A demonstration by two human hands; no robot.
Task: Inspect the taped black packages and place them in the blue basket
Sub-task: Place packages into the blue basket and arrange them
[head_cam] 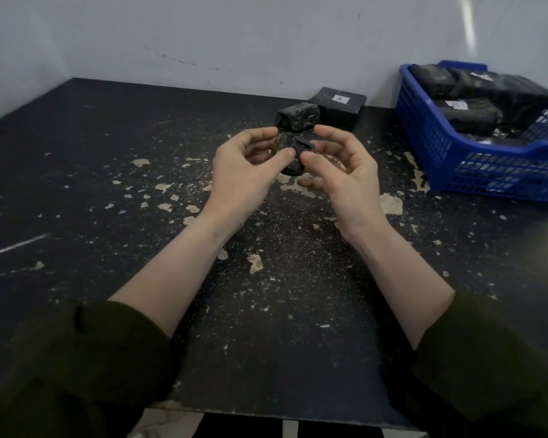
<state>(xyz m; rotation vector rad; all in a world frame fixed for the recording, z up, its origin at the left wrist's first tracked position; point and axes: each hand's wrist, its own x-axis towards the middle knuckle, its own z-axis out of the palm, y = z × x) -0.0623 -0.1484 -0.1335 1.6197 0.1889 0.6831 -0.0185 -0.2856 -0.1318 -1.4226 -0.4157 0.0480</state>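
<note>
1. The wall [266, 42] closes the table's [92, 184] far edge.
2. A plain package [298, 120] and a labelled package [337, 104] lie just behind the held package [293, 143].
3. The blue basket [424, 143] blocks the right side; its top is open.
4. Bare table runs between the right hand [345, 178] and basket.

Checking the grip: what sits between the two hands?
In the head view, a taped black package, pinched by the left hand and the right hand.

Scuffed black table [108, 184] with chipped paint, plain pale wall [203, 33] behind
</note>
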